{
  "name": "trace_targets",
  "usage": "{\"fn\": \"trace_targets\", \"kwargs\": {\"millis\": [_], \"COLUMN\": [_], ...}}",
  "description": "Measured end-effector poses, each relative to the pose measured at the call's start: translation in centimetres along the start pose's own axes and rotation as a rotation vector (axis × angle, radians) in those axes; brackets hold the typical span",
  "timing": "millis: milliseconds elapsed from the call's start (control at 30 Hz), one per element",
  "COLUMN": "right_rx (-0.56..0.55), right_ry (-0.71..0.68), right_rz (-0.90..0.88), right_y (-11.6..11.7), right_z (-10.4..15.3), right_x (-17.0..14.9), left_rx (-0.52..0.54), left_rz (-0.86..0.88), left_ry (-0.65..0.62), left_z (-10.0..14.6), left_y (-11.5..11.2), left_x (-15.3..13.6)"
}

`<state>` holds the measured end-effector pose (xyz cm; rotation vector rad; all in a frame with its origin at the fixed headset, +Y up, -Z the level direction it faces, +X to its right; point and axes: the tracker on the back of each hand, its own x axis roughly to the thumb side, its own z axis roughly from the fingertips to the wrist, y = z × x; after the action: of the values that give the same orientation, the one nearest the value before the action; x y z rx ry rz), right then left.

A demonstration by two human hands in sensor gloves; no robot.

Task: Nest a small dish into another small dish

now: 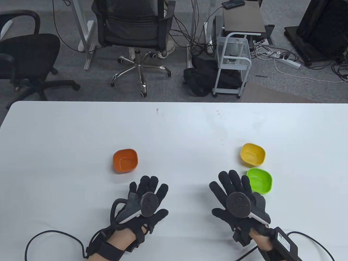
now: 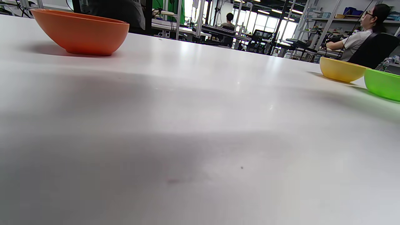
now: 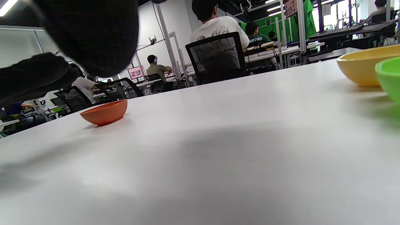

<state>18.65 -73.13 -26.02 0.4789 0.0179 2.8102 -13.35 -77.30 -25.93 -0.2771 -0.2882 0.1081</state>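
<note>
Three small dishes stand apart on the white table (image 1: 174, 127). An orange dish (image 1: 125, 160) is left of centre. A yellow dish (image 1: 252, 154) is at the right, with a green dish (image 1: 259, 180) just in front of it. My left hand (image 1: 148, 190) lies flat, fingers spread, below the orange dish and holds nothing. My right hand (image 1: 231, 185) lies flat and empty, its fingers just left of the green dish. The left wrist view shows the orange dish (image 2: 81, 31), the yellow dish (image 2: 342, 69) and the green dish (image 2: 382, 83). The right wrist view shows the orange dish (image 3: 104, 112), yellow dish (image 3: 362, 67) and green dish (image 3: 389, 78).
Glove cables (image 1: 51, 236) trail over the table's front edge at both sides. Beyond the far edge stand office chairs (image 1: 136, 32) and a small white cart (image 1: 232, 62) on the floor.
</note>
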Motion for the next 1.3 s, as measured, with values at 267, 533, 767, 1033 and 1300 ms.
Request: {"fn": "trace_targets", "kwargs": {"millis": [267,533,767,1033,1300], "right_rx": [-0.089,-0.095,0.092,0.215,0.244], "right_ry": [0.218,0.569,0.694,0.745,0.764], "right_rz": [-0.017,-0.216,-0.276,-0.207,-0.146], "right_y": [-3.0,-4.5,-1.6,0.5,1.4], "right_z": [0.3,1.3,0.5,-0.1,-0.5], "right_x": [-4.4,-14.0,-17.6,-17.7,-17.4], "left_rx": [0.002,-0.014,-0.047,-0.059,-0.05], "left_rz": [-0.006,0.006,0.006,0.015,0.008], "left_ry": [-0.005,-0.024,-0.038,-0.056,-0.067], "left_z": [0.1,0.4,0.1,0.4,0.5], "left_y": [-0.1,-0.3,-0.8,-0.9,-0.9], "left_x": [0.2,0.3,0.9,1.0,1.1]}}
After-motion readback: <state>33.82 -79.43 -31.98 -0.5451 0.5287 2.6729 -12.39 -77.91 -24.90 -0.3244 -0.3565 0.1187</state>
